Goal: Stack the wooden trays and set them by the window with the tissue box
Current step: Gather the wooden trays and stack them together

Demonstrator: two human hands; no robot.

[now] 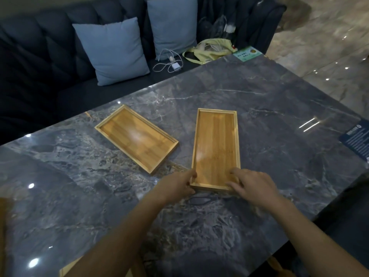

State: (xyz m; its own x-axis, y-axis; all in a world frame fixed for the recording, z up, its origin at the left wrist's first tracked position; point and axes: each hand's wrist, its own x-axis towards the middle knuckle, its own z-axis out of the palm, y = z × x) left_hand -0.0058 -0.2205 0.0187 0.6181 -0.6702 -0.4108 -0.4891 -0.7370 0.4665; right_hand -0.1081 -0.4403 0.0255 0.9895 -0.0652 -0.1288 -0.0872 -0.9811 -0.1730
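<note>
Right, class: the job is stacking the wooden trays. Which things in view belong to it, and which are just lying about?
Belong to the job:
right tray, with left hand and right hand at its near end
left tray

Just lying about:
two blue cushions
white charger and cable
yellow bag
green card
dark blue leaflet

No tissue box in view.

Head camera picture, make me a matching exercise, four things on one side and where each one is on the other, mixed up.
1 right tray
2 left tray
3 green card
4 white charger

A on the sofa seat
B angled, untouched on the table
C far table corner
D near end between both hands

Pairs: 1-D, 2-B, 3-C, 4-A
</note>
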